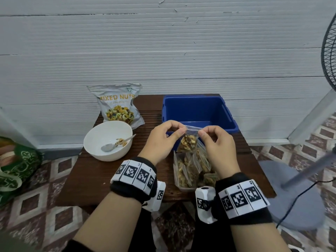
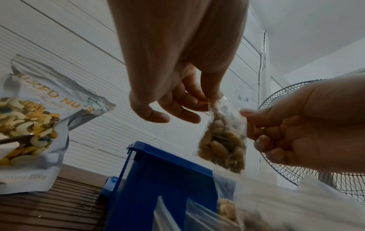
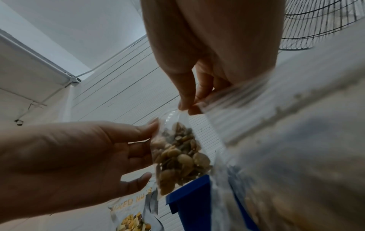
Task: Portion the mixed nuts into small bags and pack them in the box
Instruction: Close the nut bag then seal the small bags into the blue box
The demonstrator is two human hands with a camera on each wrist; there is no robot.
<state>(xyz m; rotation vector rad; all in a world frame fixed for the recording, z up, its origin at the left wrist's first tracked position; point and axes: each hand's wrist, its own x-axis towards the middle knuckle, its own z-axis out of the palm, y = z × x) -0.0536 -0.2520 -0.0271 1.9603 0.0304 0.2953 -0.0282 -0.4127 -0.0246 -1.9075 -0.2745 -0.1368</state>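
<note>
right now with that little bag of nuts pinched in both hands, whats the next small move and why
Probably run the fingers along the top to press it closed, then lower it into the blue box. Both the left hand and right hand pinch the small bag at its top corners; it hangs full, just before the box.

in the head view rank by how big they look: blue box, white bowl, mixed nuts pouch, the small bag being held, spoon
1. Blue box, clearly largest.
2. and 3. White bowl and mixed nuts pouch look about alike; not ranked.
4. Spoon, partly hidden by the nuts in the bowl.
5. Small bag of nuts, close to the spoon, unsure.
</note>
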